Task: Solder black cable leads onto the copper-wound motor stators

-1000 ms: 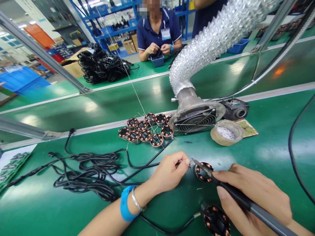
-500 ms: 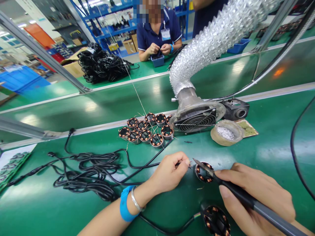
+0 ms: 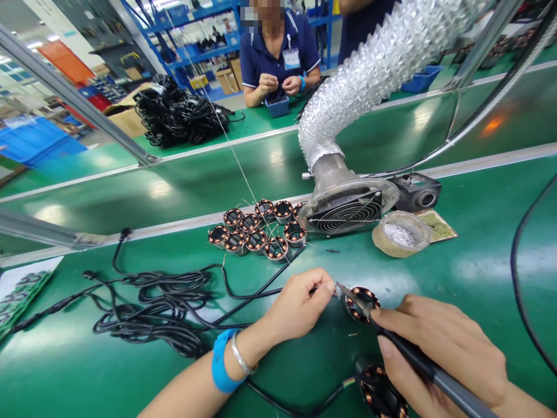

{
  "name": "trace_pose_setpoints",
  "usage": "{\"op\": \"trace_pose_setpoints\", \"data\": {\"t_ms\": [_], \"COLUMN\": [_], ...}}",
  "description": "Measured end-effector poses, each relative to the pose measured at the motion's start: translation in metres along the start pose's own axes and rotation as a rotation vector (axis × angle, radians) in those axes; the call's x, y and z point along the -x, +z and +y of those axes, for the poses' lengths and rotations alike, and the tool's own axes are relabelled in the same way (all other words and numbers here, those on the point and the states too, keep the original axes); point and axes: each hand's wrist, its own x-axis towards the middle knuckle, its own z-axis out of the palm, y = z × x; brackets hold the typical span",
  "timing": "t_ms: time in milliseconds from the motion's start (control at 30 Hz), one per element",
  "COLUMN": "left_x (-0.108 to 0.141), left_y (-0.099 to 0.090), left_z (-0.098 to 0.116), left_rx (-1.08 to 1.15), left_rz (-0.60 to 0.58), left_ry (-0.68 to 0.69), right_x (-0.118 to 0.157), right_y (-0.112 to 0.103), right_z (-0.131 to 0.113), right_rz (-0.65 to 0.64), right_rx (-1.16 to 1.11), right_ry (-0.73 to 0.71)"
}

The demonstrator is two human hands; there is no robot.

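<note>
My left hand is closed in a pinch on the end of a black cable; fine wire tips poke out past the fingertips. In my right hand is a soldering iron, its tip at those wire ends. A round stator with copper windings lies just behind the iron's tip, partly covered by it. Closer to me, a second stator has a black cable with coloured wires joined to it, and my right hand hides part of it.
Several copper-wound stators stand grouped at the back. Beside them are a fume extractor with a silver duct, a bowl of shiny metal bits and a sponge. Coiled black cables lie left. Opposite sits a co-worker.
My right hand has moved slightly left, bringing the soldering iron's tip to the wire ends at my left fingertips. My left hand has stayed almost still. The co-worker's hands have shifted a little apart.
</note>
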Motion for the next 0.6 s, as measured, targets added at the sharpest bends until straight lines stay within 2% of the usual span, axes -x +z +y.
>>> {"op": "trace_pose_setpoints", "data": {"t_ms": [300, 600], "left_x": [0.0024, 0.0013], "left_y": [0.0003, 0.0003], "left_z": [0.0006, -0.0009], "left_rx": [0.010, 0.007], "left_rz": [-0.002, -0.002], "left_ry": [0.002, 0.004], "right_x": [-0.0019, -0.0023], "right_y": [-0.0086, -0.0072], "right_z": [-0.0014, -0.0008], "right_rz": [0.029, 0.014], "right_rx": [0.000, -0.006], "right_ry": [0.047, 0.055]}}
